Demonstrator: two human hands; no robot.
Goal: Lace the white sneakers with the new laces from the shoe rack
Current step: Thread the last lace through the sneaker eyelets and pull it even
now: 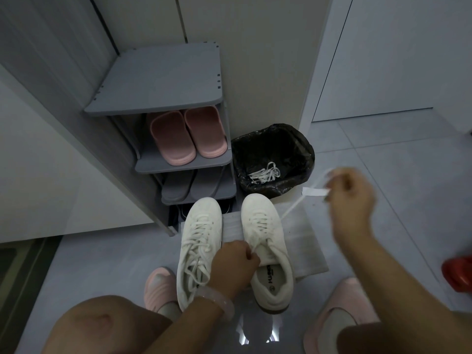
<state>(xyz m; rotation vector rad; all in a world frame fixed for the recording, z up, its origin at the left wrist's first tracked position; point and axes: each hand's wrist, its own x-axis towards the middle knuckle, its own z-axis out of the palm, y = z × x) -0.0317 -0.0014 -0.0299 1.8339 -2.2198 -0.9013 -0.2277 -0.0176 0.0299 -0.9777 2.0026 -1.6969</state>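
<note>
A single wide-angle camera worn on the person's head looks forward and steeply down onto the floor (383, 154), close enough that the wearer's knees fill the bottom edge of the picture. It faces the grey shoe rack (163, 80), which stands against the wall at the upper middle, its top shelf seen from above. The two white sneakers (235, 249) lie almost straight beneath the lens, toes toward the rack. The bin (273, 159) sits beside the rack's right edge. Straight lines bow near the corners, as a wide lens bends them. No second view shares the scene.
</note>
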